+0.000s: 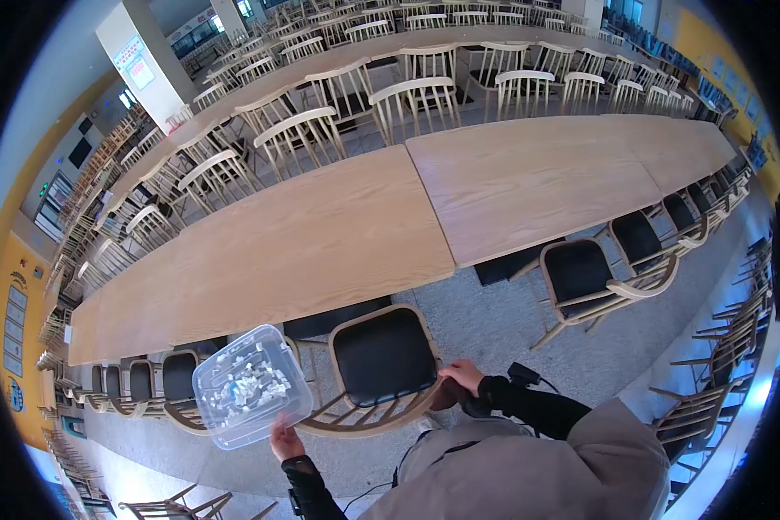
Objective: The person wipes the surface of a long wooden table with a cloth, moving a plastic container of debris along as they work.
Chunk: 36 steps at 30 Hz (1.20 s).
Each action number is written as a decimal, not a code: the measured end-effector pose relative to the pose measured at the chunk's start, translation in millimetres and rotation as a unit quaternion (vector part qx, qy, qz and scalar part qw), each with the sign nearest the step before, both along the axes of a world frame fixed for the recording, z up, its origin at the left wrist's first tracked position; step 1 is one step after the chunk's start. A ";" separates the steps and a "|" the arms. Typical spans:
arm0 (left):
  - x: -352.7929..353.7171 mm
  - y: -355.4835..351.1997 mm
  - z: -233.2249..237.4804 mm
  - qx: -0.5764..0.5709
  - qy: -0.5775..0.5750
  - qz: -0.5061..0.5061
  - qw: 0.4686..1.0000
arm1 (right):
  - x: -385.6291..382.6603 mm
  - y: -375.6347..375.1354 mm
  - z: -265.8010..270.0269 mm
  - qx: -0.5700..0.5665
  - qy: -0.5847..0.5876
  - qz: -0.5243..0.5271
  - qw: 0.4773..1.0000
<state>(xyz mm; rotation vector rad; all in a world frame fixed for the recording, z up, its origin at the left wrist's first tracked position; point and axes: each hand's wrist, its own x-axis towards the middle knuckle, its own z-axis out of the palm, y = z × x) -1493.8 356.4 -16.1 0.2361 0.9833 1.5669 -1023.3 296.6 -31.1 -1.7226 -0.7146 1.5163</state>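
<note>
My left hand grips the near edge of a clear plastic box, its fingers partly hidden by the rim. Many small white pieces lie loose inside, with a bit of blue among them. The box is held up beside the table, over the chairs at the left. My right hand is closed on the right end of the curved back of a wooden chair with a black seat. This chair stands right in front of me, turned toward the table.
A long wooden table made of joined tops runs across in front of me. More black-seated chairs line its near side. Rows of chairs and tables fill the room behind, near a white pillar. Stacked chairs stand at the right.
</note>
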 end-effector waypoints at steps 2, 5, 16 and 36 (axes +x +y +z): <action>3.4 -4.2 1.9 -0.001 -0.021 -0.007 1.000 | 0.8 0.4 -0.2 -0.040 0.049 -0.051 0.997; 15.7 -3.9 7.8 0.005 0.018 0.016 1.000 | 16.0 4.2 4.1 -0.036 0.054 -0.067 0.996; 93.9 -1.5 8.3 -0.017 -0.028 -0.055 0.998 | 137.1 -34.2 29.7 -0.006 0.060 -0.145 0.988; 100.5 15.0 1.4 -0.020 -0.095 -0.057 0.994 | 301.0 -94.7 26.0 0.086 -0.036 -0.099 0.991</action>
